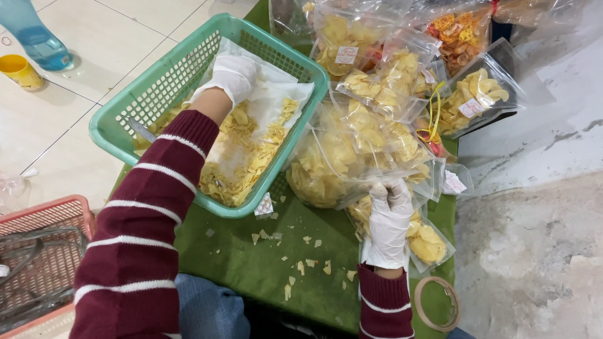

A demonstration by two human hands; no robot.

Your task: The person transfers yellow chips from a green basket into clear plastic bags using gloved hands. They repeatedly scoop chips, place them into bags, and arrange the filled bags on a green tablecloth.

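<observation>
Green cloth covers our table, its far end buried under a heap of sealed chip bags cut off by the frame's top. We reach into the teal basket of loose yellow chips; our gloved left hand curls down among them, fingertips hidden, so its grip is unclear. Our gloved right hand pinches an open clear bag. A tape roll lies at the edge.
</observation>
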